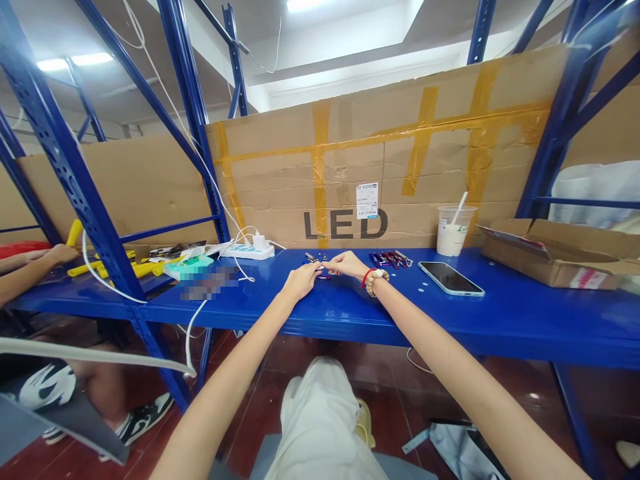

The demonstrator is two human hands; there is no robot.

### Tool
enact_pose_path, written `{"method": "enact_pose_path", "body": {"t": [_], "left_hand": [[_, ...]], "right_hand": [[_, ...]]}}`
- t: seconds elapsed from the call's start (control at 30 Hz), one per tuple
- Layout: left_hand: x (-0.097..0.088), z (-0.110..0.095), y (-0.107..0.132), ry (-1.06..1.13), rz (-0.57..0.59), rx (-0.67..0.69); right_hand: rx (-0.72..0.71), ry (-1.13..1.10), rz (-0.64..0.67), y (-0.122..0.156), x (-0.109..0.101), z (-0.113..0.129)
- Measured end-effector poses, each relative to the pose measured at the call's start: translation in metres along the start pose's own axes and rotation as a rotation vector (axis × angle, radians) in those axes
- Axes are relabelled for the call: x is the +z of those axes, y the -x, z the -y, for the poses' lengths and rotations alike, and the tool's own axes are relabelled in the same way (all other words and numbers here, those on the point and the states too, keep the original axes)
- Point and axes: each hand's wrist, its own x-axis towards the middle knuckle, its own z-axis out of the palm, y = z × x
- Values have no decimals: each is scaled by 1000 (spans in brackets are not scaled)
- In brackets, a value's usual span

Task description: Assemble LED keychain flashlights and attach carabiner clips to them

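Observation:
My left hand point(303, 280) rests over the blue shelf top point(340, 310), its fingers bent and closed at the tips. My right hand point(349, 265), with a red cord and beads at the wrist, meets it in a pinch. Whatever is between the fingertips is too small to make out. Small dark and shiny metal pieces point(311, 257) lie just beyond my fingers, and a bluish piece peeks out below them. To the right of my right hand is a row of small coloured metal pieces point(390, 259), resembling carabiner clips.
A phone point(451, 278), a cup with a straw point(454, 230) and an open cardboard box point(555, 253) stand at right. To the left are a white power strip point(247, 247), cables and yellow tubes point(133, 272). A large cardboard panel point(280, 187) closes the back. Another person's hand point(60, 255) shows far left.

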Motion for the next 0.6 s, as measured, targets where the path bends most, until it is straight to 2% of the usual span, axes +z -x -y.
{"method": "enact_pose_path", "body": {"t": [0.23,0.6], "left_hand": [[0,-1,0,-23,22,-2],[-1,-4,2,-36,12,-3]], "right_hand": [[39,-59,-16,2,-2,-13],[58,-73,47,-22,8,-3]]}}
